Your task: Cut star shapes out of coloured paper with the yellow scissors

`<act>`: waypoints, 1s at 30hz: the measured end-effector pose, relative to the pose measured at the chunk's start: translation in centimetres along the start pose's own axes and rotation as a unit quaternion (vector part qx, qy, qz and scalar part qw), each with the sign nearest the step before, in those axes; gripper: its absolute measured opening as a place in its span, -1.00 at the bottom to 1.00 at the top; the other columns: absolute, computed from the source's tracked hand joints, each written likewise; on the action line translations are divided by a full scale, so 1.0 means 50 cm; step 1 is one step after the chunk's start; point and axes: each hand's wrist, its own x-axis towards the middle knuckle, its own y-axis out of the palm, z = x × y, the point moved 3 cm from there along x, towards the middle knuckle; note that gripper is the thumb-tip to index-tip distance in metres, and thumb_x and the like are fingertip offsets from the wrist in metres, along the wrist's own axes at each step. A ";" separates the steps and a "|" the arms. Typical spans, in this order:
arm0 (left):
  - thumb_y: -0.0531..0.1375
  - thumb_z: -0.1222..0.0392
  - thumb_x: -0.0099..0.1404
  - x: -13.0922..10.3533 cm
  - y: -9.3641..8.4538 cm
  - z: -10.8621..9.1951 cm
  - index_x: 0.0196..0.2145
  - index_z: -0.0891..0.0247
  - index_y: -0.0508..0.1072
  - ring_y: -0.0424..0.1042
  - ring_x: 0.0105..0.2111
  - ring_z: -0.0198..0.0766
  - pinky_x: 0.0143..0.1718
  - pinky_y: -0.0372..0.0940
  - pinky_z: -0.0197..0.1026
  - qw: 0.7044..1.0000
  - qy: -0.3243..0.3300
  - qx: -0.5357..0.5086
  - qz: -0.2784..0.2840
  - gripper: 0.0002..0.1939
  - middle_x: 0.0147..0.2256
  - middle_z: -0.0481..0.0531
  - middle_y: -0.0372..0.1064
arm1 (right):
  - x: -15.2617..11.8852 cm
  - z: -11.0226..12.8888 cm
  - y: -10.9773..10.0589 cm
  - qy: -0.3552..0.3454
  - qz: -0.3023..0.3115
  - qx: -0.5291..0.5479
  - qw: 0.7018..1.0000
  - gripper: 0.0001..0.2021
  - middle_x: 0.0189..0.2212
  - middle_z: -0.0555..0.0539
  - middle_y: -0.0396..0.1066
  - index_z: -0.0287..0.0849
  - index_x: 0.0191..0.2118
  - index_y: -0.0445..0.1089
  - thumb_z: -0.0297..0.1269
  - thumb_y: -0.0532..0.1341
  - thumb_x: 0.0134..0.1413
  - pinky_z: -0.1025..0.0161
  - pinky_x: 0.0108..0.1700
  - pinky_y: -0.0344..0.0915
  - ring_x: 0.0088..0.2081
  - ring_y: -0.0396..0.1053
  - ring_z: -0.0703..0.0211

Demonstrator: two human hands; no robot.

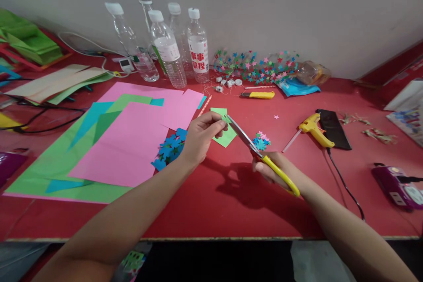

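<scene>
My left hand pinches a small green paper piece between thumb and fingertips. My right hand grips scissors with yellow handles, and the blade tips reach the pinched piece. The blades look nearly closed. Below the left fingertips, a light green paper sheet lies on the red table. Beside my left wrist sits a heap of blue paper cutouts. Just beyond my right hand lies a little pile of pink, blue and green paper stars.
Large pink and green paper sheets cover the left side. Several plastic bottles stand by the wall, near a star-covered bottle on its side. A yellow utility knife, glue gun, phone and purple power strip lie rightward.
</scene>
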 end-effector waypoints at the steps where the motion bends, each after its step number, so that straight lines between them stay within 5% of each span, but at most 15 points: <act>1: 0.23 0.25 0.14 0.000 0.000 0.000 -0.51 0.25 0.43 0.24 -0.56 -0.45 -0.52 0.16 -0.35 1.000 0.000 0.002 0.000 -0.90 -0.55 -0.09 0.38 | 0.000 -0.001 0.000 0.003 -0.002 -0.001 1.000 -0.44 -0.69 0.09 0.12 -0.14 -0.51 0.16 0.32 0.07 0.08 0.29 -0.55 0.05 -0.62 0.08 0.33; 30: 0.25 0.22 0.12 0.004 -0.004 -0.018 -0.52 0.26 0.47 0.21 -0.57 -0.43 -0.52 0.17 -0.32 0.999 0.004 0.049 0.015 -0.90 -0.56 -0.07 0.37 | 0.000 -0.014 0.005 0.072 0.005 0.051 0.996 -0.38 -0.79 0.13 0.11 -0.16 -0.50 0.22 0.41 0.08 -0.03 0.34 -0.59 0.01 -0.71 0.04 0.38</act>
